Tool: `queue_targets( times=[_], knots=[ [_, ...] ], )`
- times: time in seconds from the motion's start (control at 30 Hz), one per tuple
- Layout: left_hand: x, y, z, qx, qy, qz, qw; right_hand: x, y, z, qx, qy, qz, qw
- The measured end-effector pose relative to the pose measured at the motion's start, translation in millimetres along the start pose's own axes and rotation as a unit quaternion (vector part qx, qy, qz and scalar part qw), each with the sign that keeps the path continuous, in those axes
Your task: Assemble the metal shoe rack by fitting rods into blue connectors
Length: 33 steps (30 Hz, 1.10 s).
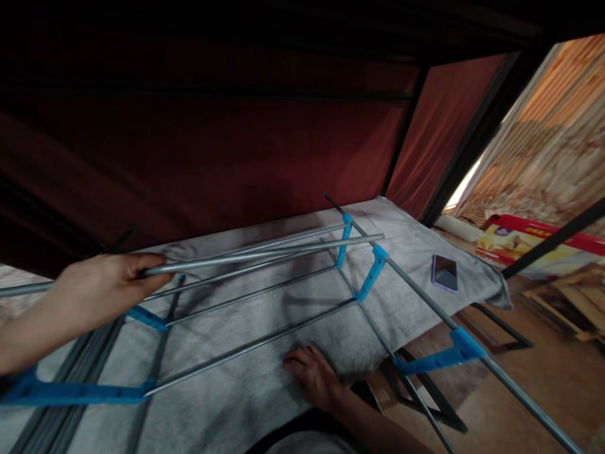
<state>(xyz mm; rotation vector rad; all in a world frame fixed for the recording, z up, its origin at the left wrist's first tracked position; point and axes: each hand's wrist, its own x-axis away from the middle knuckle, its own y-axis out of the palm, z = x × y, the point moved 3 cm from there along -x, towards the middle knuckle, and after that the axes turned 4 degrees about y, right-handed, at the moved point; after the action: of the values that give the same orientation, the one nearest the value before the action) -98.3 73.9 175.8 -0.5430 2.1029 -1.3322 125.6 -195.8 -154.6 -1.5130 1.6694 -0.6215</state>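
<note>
My left hand [101, 289] is closed around one end of a long grey metal rod [265, 253], held level above the table. The rod's far end reaches a blue plastic connector [372, 272] of a partly built rack [255, 343] made of grey rods and blue connectors. The rack lies across a grey cloth [236, 403] that covers the table. My right hand [314, 378] rests palm down on the cloth near the front edge, with its fingers loosely bent and nothing in them. It lies just below the rack's lowest rod.
A phone [444, 272] lies face up on the cloth at the right. Several loose dark rods [61, 403] lie bundled at the lower left. A dark red curtain [236, 145] hangs behind the table. A red box [524, 243] and wooden pieces [567, 302] sit on the floor at the right.
</note>
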Motion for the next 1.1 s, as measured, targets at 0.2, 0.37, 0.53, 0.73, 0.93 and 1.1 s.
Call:
queue_targets(
  times=[0.2, 0.37, 0.53, 0.73, 0.93, 1.1],
  knots=[
    [-30.9, 14.4, 65.3, 0.087, 0.048, 0.049, 0.994, -3.8, -12.6, 8.0, -0.227, 0.029, 0.089, 0.97],
    [-2.1, 50.4, 97.6, 0.055, 0.03, 0.153, 0.986, -4.6, -28.9, 23.1, -0.358, 0.136, 0.166, 0.909],
    [49.1, 84.3, 111.8, 0.032, 0.027, 0.189, 0.981, -13.5, -59.9, 36.5, -0.469, 0.24, 0.205, 0.825],
    [71.1, 107.2, 129.9, 0.025, 0.008, 0.142, 0.99, -28.4, -81.2, 47.2, -0.648, 0.309, 0.19, 0.67],
    [79.1, 134.7, 137.5, 0.062, 0.002, 0.091, 0.994, -40.8, -79.5, 77.9, -0.671, 0.355, 0.185, 0.624],
    [84.4, 154.2, 141.9, 0.102, 0.007, 0.035, 0.994, -53.1, -77.9, 105.6, -0.642, 0.37, 0.209, 0.638]
  ],
)
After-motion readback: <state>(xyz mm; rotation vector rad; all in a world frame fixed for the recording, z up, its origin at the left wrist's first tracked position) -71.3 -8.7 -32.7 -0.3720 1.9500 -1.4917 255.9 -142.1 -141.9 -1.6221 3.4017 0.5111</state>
